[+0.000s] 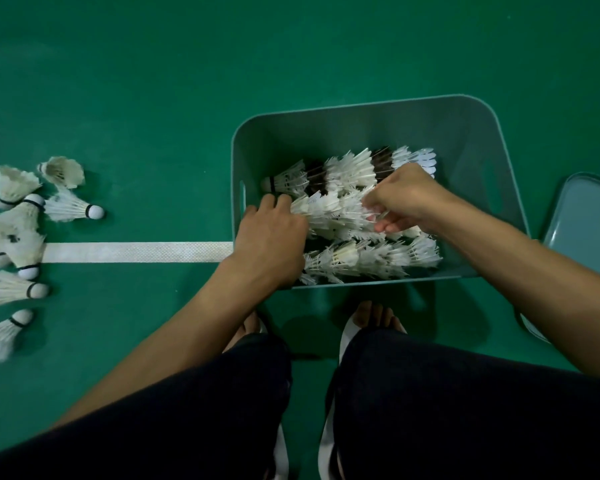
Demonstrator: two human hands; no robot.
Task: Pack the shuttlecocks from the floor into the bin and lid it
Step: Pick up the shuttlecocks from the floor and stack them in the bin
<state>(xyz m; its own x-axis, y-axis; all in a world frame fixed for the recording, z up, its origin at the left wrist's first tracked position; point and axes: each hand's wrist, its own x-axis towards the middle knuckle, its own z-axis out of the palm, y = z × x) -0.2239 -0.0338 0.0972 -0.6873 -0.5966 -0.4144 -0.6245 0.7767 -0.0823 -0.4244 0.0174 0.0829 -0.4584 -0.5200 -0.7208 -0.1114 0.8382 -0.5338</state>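
A teal plastic bin [465, 126] stands open on the green floor in front of me. Rows of nested white shuttlecocks [371, 258] lie inside it, a few with dark feathers. My left hand [271, 233] reaches over the bin's left wall and grips the left end of the middle row. My right hand [406, 199] is inside the bin, fingers curled around the same row [333, 209] further right. Several loose shuttlecocks [18, 237] lie scattered on the floor at the far left. The teal lid [586, 233] lies flat on the floor right of the bin.
A white court line [136, 252] runs from the loose shuttlecocks to the bin's left side. My knees in dark trousers and feet in white sandals [347, 334] are just below the bin. Green floor stretches beyond the bin.
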